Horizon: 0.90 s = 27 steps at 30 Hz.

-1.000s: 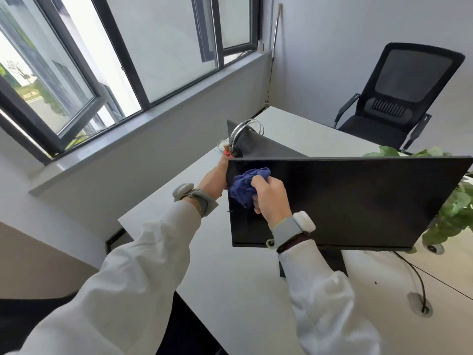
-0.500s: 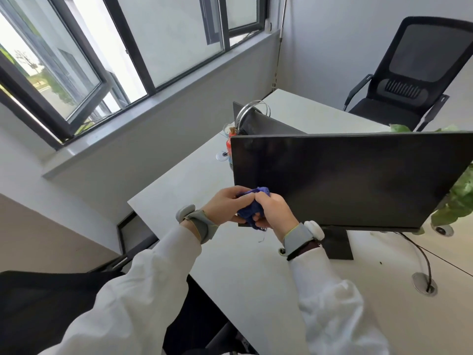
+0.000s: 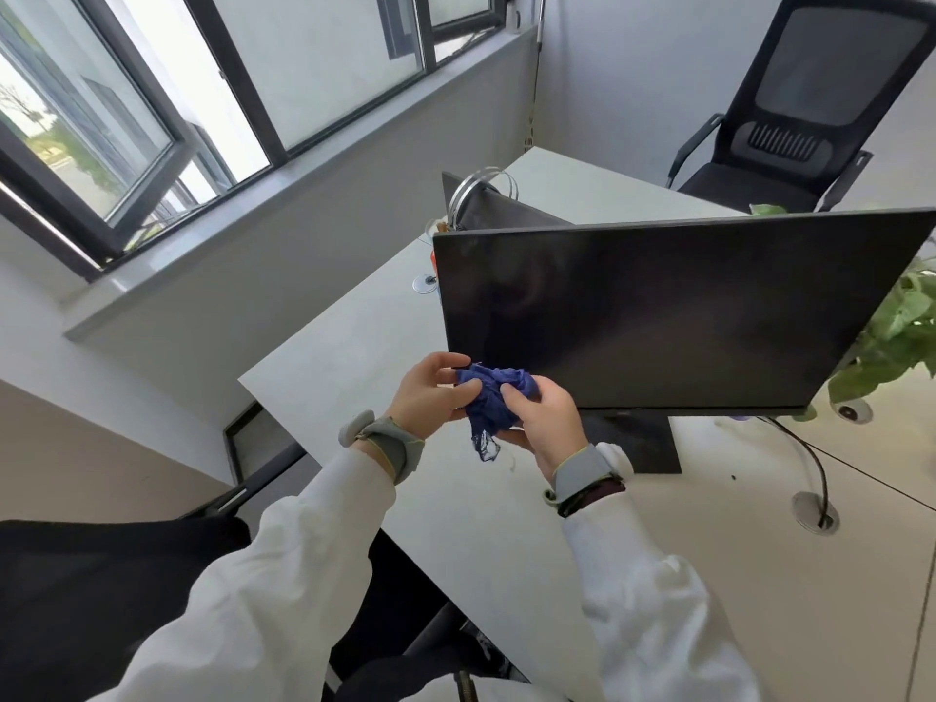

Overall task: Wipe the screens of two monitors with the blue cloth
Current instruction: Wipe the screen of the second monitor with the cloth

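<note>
White sleeves reach forward over a pale desk (image 3: 354, 336). Both hands meet just in front of the monitor's lower left corner. The left hand (image 3: 433, 395) pinches a crumpled blue cloth (image 3: 494, 397) with curled fingers; the right hand (image 3: 544, 423) grips its other side, thumb on top. The monitor (image 3: 658, 311) is dark. Behind it stands what seems a second monitor (image 3: 486, 210), then a black chair (image 3: 810, 103).

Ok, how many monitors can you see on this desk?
2. The near monitor faces the camera, just beyond the blue cloth. The second monitor stands behind its top left corner, mostly hidden, back toward the camera. More could be hidden behind the near one.
</note>
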### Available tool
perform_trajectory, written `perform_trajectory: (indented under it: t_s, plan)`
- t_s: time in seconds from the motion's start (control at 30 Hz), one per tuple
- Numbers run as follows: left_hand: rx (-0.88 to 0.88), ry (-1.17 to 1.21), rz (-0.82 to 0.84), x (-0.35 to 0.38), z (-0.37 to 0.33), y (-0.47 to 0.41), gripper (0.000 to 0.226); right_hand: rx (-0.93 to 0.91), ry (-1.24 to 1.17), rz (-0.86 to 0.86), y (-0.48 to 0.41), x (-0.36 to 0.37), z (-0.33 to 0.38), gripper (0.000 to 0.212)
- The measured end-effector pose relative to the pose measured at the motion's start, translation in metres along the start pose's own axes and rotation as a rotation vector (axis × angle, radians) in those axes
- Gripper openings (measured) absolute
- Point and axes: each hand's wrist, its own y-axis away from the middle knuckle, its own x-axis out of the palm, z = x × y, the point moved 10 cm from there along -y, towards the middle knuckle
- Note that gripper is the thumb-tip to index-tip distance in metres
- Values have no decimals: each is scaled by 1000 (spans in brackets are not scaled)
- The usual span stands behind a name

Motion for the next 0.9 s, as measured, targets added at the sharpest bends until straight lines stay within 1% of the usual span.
perform_trajectory:
  t_s: [0.03, 0.1, 0.17, 0.23, 0.3, 0.37, 0.4, 0.47, 0.53, 0.57, 0.63, 0.7, 0.73, 0.77, 0.8, 0.83, 0.9]
  plan:
    - [37, -91, 21, 4, 3, 1, 41, 15, 0, -47, 1, -4, -6, 26]
    - [179, -342, 83, 17, 3, 5, 52, 49, 3, -116, 6, -7, -15, 27]
    - [315, -603, 100, 27, 1, 10, 57, 75, 96, -160, 9, -7, -16, 38]
    - [345, -715, 48, 27, 3, 12, 52, 98, 145, -120, 10, -2, -14, 42]
    - [280, -728, -13, 18, 7, 9, 39, 140, 59, -39, 10, 4, -16, 38]
    - [203, -643, -26, 10, 14, 5, 22, 125, 26, 41, 12, 7, -10, 32]
    - [177, -567, -18, 8, 17, 3, 20, 90, 45, 74, 12, 8, -8, 29]
    - [117, -408, -3, 8, 23, 1, 32, 39, 102, 107, 11, 8, -9, 28]
    - [45, -249, 28, 10, 27, 2, 38, 29, 134, 103, 10, 6, -14, 26]
    - [-1, -158, 29, 11, 30, 3, 40, 19, 147, 96, 8, 4, -15, 20]
    - [-117, 86, -21, 4, 38, 3, 42, 2, 167, 64, 6, -4, -14, 7]
    - [-237, 329, -69, -1, 50, 0, 31, 18, 138, 25, 5, -13, -13, 10]
    - [-294, 440, -61, 2, 55, 1, 26, 33, 112, 16, 6, -15, -12, 13]
    - [-355, 550, -34, 7, 59, 2, 26, 43, 91, 16, 6, -15, -12, 15]
    - [-400, 621, -2, 13, 64, 2, 32, 43, 71, 22, 7, -13, -11, 17]
    - [-412, 600, 32, 17, 65, 3, 40, 34, 57, 34, 8, -10, -9, 18]
    - [-370, 392, 57, 14, 62, 5, 52, 8, 43, 45, 11, -6, -4, 19]
